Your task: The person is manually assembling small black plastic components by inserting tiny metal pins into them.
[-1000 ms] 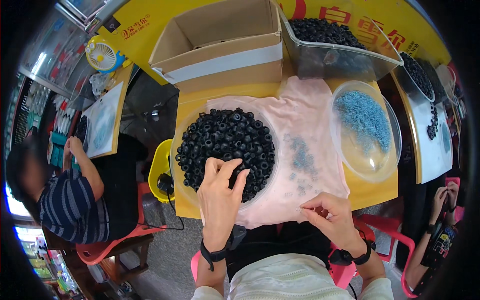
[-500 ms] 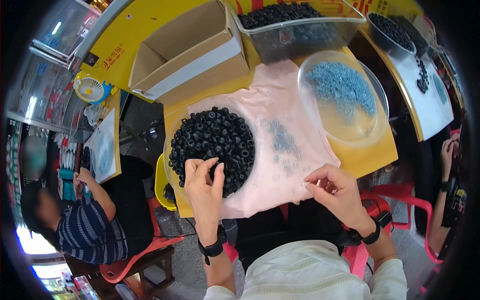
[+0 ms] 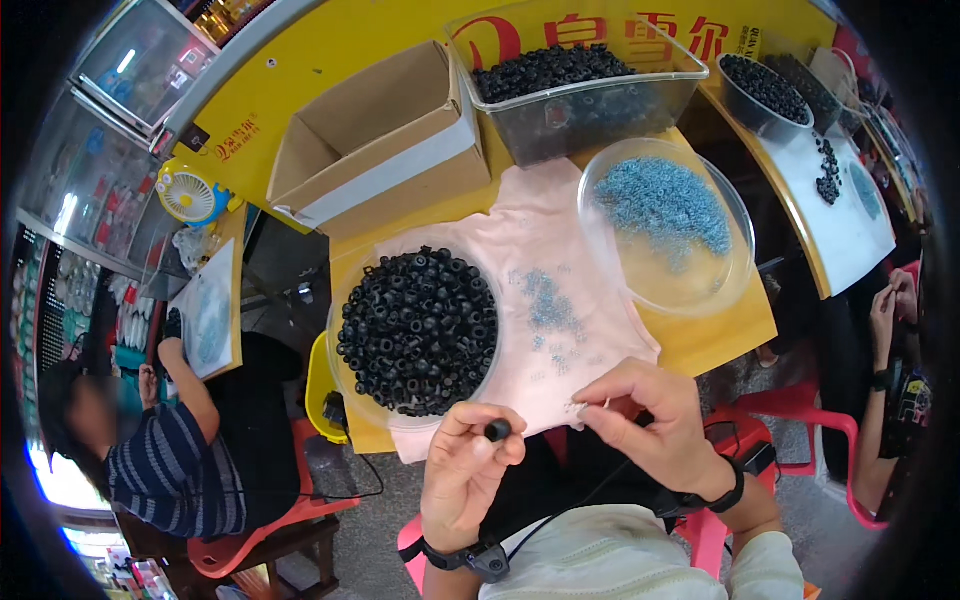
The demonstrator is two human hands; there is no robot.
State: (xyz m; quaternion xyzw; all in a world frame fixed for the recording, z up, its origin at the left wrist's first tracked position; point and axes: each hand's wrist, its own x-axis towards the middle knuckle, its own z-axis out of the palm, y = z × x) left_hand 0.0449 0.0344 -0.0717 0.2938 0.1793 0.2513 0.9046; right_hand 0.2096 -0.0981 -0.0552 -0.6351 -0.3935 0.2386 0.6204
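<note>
My left hand (image 3: 468,475) pinches a small black cylindrical piece with a hollow end (image 3: 497,430) between thumb and fingers, just below the dish of black pieces. My right hand (image 3: 655,425) is closed in a pinch on a tiny pale metallic piece (image 3: 576,407), over the lower edge of a pink cloth (image 3: 540,210). Loose tiny blue-grey pieces (image 3: 550,310) lie scattered on the cloth. To the left, many black hollow pieces (image 3: 420,330) are heaped in a shallow clear dish. At the right sits a round clear tray (image 3: 690,290) with a pile of tiny blue-grey pieces (image 3: 665,205).
An open cardboard box (image 3: 400,165) and a clear plastic bin (image 3: 590,120) of black pieces stand at the table's back. A yellow bucket (image 3: 322,395) is by the left edge. One person (image 3: 180,460) sits at left; another person's hands (image 3: 885,310) show at right.
My left hand has come out of the heap of black pieces, down and to the right, with one black piece in its fingers. My right hand has shifted slightly down and left.
</note>
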